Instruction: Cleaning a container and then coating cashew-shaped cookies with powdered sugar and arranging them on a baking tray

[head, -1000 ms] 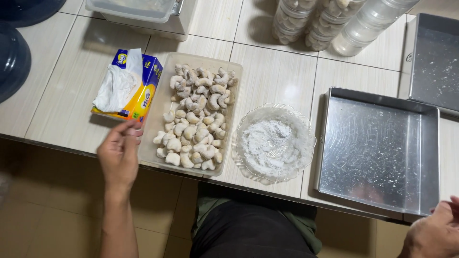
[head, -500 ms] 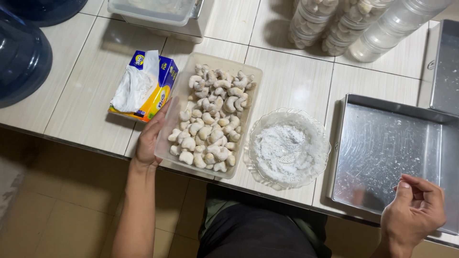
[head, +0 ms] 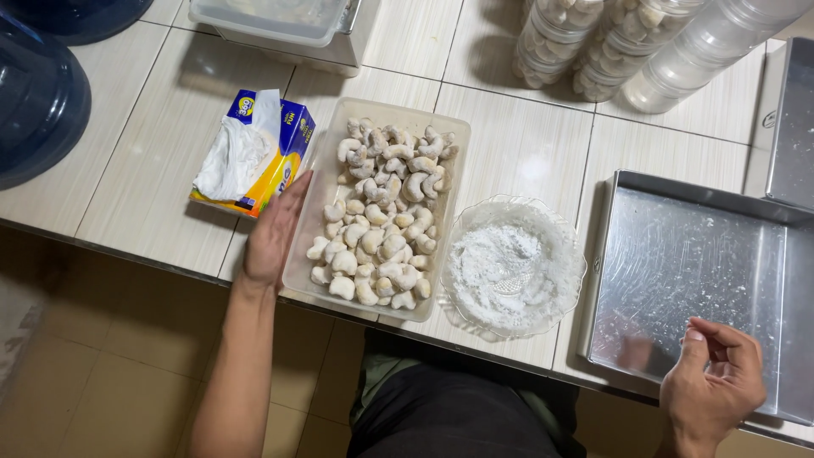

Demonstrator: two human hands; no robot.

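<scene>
My left hand [head: 273,233] lies flat against the left wall of a clear rectangular container [head: 307,254] filled with pale crescent-shaped cookies [head: 381,220]. A round glass dish [head: 570,254] of white powder sits just right of that container. My right hand [head: 712,382] hovers over the near edge of an empty metal baking tray [head: 687,254], fingers loosely curled with nothing visible in them.
A blue-and-yellow tissue box [head: 254,157] sits left of the container. Clear jars of cookies [head: 585,42] stand at the back, a clear plastic box [head: 271,21] at the back left, a dark blue water jug [head: 38,102] at far left, and another metal tray [head: 793,127] at right.
My left hand moved from the counter's near edge up to the container's left side. My right hand rose from the lower right corner to the metal tray's near edge.
</scene>
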